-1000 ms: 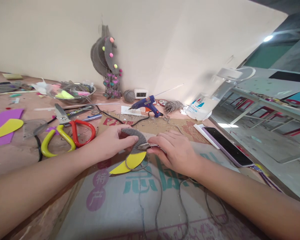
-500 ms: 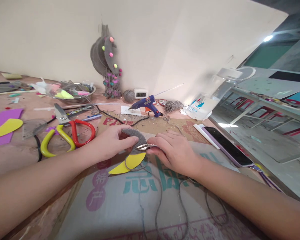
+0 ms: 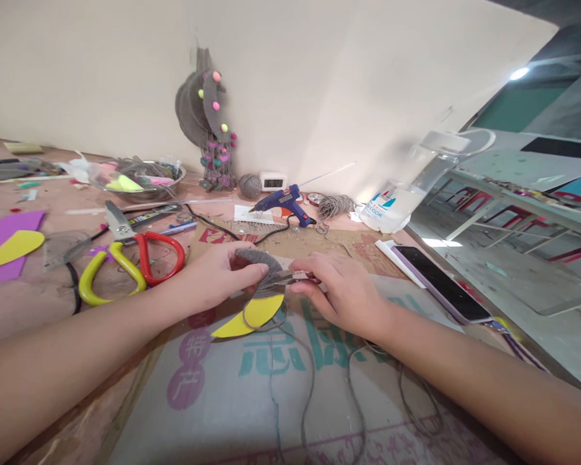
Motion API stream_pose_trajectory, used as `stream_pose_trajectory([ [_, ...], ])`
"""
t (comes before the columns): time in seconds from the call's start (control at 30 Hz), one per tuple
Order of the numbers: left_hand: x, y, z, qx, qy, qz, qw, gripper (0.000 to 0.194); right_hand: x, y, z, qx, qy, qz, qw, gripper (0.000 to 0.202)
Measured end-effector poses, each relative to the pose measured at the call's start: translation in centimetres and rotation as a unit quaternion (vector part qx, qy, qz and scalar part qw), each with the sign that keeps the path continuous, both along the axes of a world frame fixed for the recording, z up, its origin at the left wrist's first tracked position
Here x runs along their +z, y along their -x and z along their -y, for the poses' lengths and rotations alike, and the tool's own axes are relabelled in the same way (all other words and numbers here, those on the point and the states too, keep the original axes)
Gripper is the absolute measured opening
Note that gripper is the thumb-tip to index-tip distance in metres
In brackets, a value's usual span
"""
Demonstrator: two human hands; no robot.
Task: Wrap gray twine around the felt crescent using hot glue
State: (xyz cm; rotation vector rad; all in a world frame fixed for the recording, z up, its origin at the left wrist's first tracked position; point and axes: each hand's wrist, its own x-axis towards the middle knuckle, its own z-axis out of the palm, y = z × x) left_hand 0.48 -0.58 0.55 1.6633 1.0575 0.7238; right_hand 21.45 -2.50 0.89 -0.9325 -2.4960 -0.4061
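My left hand [image 3: 225, 274] pinches a yellow crescent [image 3: 259, 314] whose upper part is wrapped in gray yarn [image 3: 261, 265]. The bare yellow tip points down and left. At the crescent's right edge, my right hand [image 3: 336, 287] grips a small metal tool [image 3: 290, 278] by its near end; the tool's tip meets the wrapped yarn, and its exact shape is blurred. Loose gray yarn loops around the yellow part and trails down over the printed cardboard [image 3: 223, 400].
Scissors [image 3: 145, 258] with red and yellow handles lie left. Behind are a blue glue gun [image 3: 288, 203], a yarn ball [image 3: 250, 186] and a bowl [image 3: 174, 184] of scraps. A phone [image 3: 440, 284] and a clear jug [image 3: 397, 200] stand right.
My right hand and the metal tool have shifted and turned slightly at the crescent's right edge. My left hand holds nearly the same place.
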Motion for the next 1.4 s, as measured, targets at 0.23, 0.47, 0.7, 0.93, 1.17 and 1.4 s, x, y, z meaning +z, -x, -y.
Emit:
stream_pose_trajectory([
  [0.23,-0.03,-0.09,-0.08,0.002,-0.008,0.007,1.000,0.013,0.08,0.19,0.21,0.021,-0.006,0.025,0.999,0.024],
  [0.47,-0.18,0.02,-0.12,-0.002,-0.012,0.001,1.000,0.014,0.09,0.21,0.21,0.026,-0.013,0.040,0.999,0.022],
  [0.7,-0.19,0.01,-0.11,-0.007,-0.008,0.007,1.000,0.014,0.12,0.17,0.22,0.029,-0.010,0.036,0.999,0.022],
  [0.93,-0.20,-0.02,-0.16,-0.005,-0.007,0.000,1.000,0.014,-0.01,0.12,0.14,0.028,0.001,0.033,0.999,0.023],
  [1.17,-0.05,0.00,-0.04,0.002,0.000,0.003,1.000,0.013,-0.01,0.14,0.16,0.023,0.003,0.037,0.999,0.022],
  [1.4,-0.04,0.03,-0.09,0.004,-0.010,-0.010,1.000,0.016,-0.03,0.18,0.20,0.014,0.004,0.038,0.999,0.023],
])
